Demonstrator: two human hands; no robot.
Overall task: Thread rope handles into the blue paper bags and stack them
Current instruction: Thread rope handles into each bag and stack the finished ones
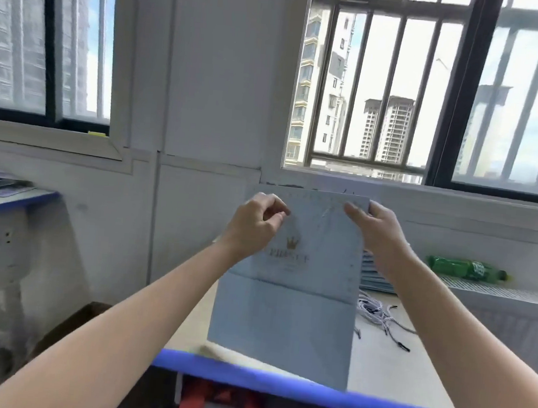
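There is just one view, from the camera on my head, wide-angled, so the window bars (pixel 387 90) bow at the edges. It faces forward, nearly level, toward the wall and windows ahead, with only a slight downward tilt. Both my forearms reach in from the bottom corners, and my left hand (pixel 255 225) and right hand (pixel 373 228) sit mid-frame, close to the lens, at the top of the blue paper bag (pixel 298 298). The blue-edged table (pixel 308 393) crosses the lower part, near me. No second view shares the scene.
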